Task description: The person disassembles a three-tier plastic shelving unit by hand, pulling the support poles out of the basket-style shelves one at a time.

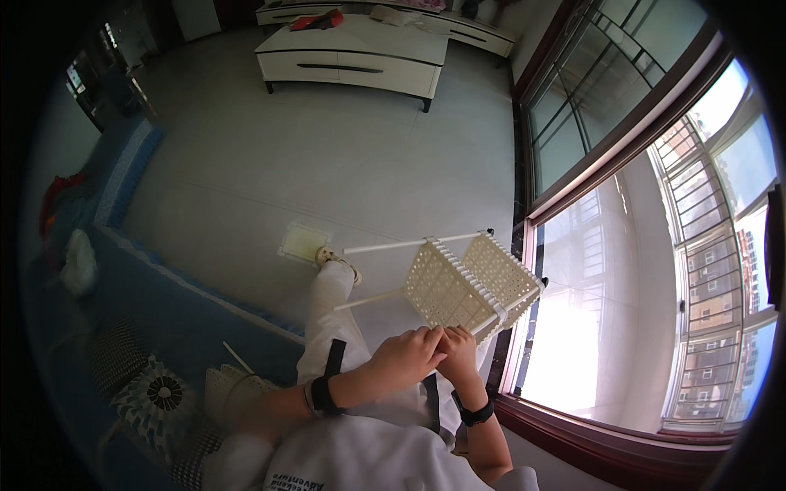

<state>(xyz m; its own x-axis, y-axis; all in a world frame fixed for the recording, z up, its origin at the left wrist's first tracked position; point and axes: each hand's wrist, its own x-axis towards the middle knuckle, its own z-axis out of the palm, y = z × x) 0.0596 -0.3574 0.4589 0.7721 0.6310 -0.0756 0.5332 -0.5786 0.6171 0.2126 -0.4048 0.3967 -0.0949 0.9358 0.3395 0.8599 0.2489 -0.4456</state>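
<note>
A partly built white plastic shelf rack (pixel 449 288) lies tipped on its side in front of me, its perforated shelves standing on edge. Two white poles, one of them the far pole (pixel 381 245), stick out to the left. My left hand (pixel 409 353) and my right hand (pixel 458 352) are closed together at the rack's near corner, fingers touching. What exactly lies under the fingers is hidden, but both grip the rack there. Dark end pieces (pixel 544 282) show on the rack's right side.
A pale flat panel (pixel 304 244) lies on the floor by my foot. To the left is a blue sofa (pixel 188 286) with a patterned cushion (pixel 160 397), a cream perforated piece (pixel 233 389) and a white rod (pixel 237 358). A white coffee table (pixel 352 61) stands ahead; a sliding window (pixel 606 180) borders the right.
</note>
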